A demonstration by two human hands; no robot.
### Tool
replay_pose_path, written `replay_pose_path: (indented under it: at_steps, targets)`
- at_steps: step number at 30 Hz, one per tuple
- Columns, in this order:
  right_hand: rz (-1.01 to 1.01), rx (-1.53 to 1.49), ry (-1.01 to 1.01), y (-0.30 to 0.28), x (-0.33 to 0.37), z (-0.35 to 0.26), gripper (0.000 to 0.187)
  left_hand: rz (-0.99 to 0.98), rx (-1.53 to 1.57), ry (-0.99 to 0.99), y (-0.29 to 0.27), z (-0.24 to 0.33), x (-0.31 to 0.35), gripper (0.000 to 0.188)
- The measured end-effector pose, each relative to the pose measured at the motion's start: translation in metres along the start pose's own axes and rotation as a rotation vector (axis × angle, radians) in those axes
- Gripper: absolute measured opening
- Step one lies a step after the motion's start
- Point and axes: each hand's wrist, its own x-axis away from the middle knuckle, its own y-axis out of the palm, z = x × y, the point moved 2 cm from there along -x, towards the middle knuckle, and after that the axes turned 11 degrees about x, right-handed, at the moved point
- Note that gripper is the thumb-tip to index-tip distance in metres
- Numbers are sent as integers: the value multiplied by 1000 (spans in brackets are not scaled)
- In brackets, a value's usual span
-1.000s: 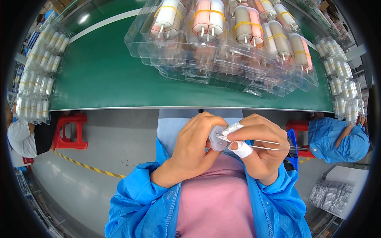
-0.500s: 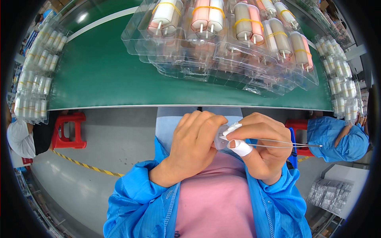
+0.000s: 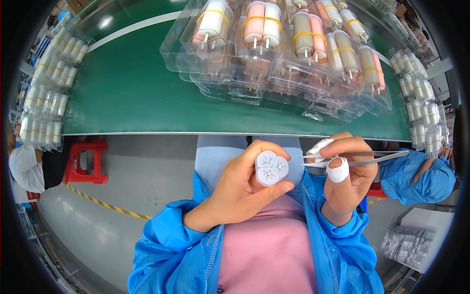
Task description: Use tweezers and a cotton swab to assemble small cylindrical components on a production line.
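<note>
My left hand (image 3: 235, 181) is wrapped round a bundle of three joined whitish tubes (image 3: 271, 168). Its end face points up at me, each section marked with a star-shaped pattern and a small centre; the rest is hidden in my palm. To the right, my right hand (image 3: 355, 166) pinches a pair of metal tweezers (image 3: 391, 157). White wrapping covers its thumb tip and a finger. The tweezers' tips point left, slightly parted with nothing visible between them, a little apart from the bundle. Both hands are over my lap, in front of the table edge.
Stacked clear plastic trays (image 3: 235, 81) on the green table (image 3: 122, 98) hold pink, white and grey tube bundles with yellow bands. More filled trays stand far left and right. A red stool (image 3: 88, 164) and people in work clothes are at both sides. A white box (image 3: 426, 218) sits lower right.
My right hand has drawn away to the right with the tweezers, whose tips were at the bundle. My left hand has turned, so the bundle's end face now shows.
</note>
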Motion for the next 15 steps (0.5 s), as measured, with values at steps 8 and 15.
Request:
replay_pose_path:
  at_steps: [8, 15]
  targets:
    - [-20, -27, 18, 3, 4, 4, 15, 3, 219, -88, 3, 1, 0, 40]
    - [-29, -42, 57, 2, 6, 5, 16, -105, 369, -103, 0, -1, -2, 35]
